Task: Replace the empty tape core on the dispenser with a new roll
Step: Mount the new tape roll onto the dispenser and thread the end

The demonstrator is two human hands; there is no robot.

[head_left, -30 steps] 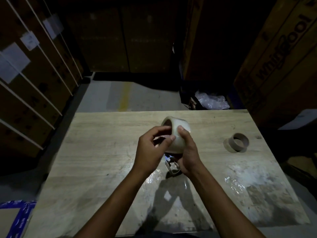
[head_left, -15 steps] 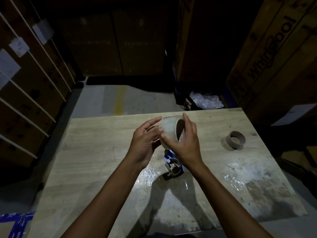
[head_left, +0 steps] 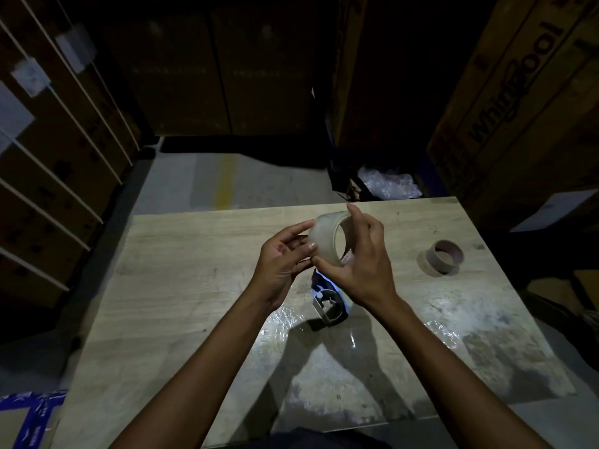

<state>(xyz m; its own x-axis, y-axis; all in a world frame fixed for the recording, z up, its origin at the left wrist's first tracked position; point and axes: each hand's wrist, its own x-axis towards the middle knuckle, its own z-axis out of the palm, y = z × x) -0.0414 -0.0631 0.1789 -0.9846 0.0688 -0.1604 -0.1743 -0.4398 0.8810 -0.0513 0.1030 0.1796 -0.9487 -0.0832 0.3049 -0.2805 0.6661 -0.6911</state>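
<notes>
at the centre of the frame, above the desk (head_left: 194,286), both hands hold a new roll of clear tape (head_left: 325,239), a pale, cloudy, glossy cylinder with its hollow core turned toward the right. the right hand (head_left: 359,267) has its grip closed on the roll, thumb under the lower edge and fingers arched over the top rim. the left hand (head_left: 283,259) cups the roll's left face with loosely curled fingers touching it; whether it pinches a loose tape end is too dim to tell. just below the hands, the tape dispenser (head_left: 329,301) lies on the desk, mostly hidden by the right wrist: only a blue body and a grey metal frame show, and its spindle is hard to make out. at the right of the frame, well apart, the empty tape core (head_left: 445,256) stands on the desk, a short brown cardboard ring. pale wood grain covers the desk, with shiny, wrinkled film patches near its lower right. dark cardboard cartons (head_left: 518,92) fill the upper frame, their print partly cut off at the edge.
</notes>
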